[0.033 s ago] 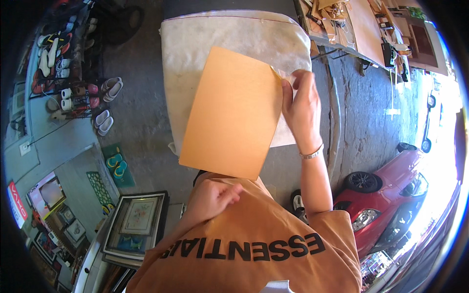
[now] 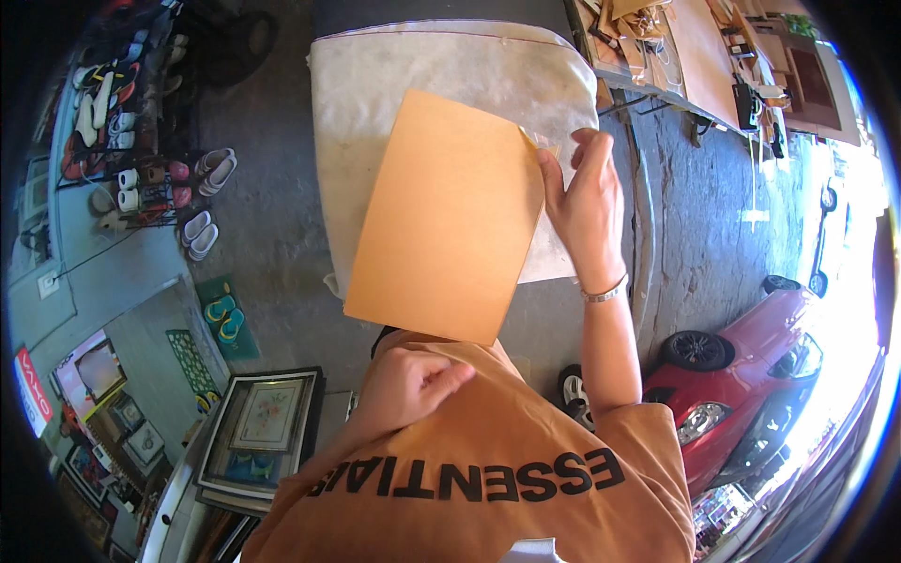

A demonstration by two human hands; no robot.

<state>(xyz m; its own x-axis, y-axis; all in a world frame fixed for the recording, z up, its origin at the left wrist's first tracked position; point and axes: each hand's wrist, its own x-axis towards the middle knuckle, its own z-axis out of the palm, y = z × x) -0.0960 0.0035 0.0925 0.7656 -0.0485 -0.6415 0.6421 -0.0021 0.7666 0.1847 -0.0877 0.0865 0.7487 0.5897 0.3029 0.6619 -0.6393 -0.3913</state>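
A flat tan rectangular board (image 2: 446, 220) lies tilted on a cloth-covered surface. My right hand (image 2: 589, 202), wearing a wristband, is at its upper right edge. The thumb tip meets the edge near the corner, and the bent fingers stand apart from the thumb. A small clear piece (image 2: 549, 145) shows beside that corner, too faint to name. My left hand (image 2: 408, 387) is closed in front of my orange-brown shirt (image 2: 507, 422), just below the board's near edge. Its curled fingers hide whatever they may hold.
A whitish cloth (image 2: 352, 141) covers the surface under the board. A cluttered workbench (image 2: 690, 56) stands far right, a red car (image 2: 741, 375) at right. Framed pictures (image 2: 258, 432) lean at lower left. Shoes (image 2: 216, 171) and turquoise flip-flops (image 2: 225, 319) are along the left.
My right hand has shifted slightly right, its fingers opening a little away from the thumb. My left hand has curled tighter and edged right. The board has not moved.
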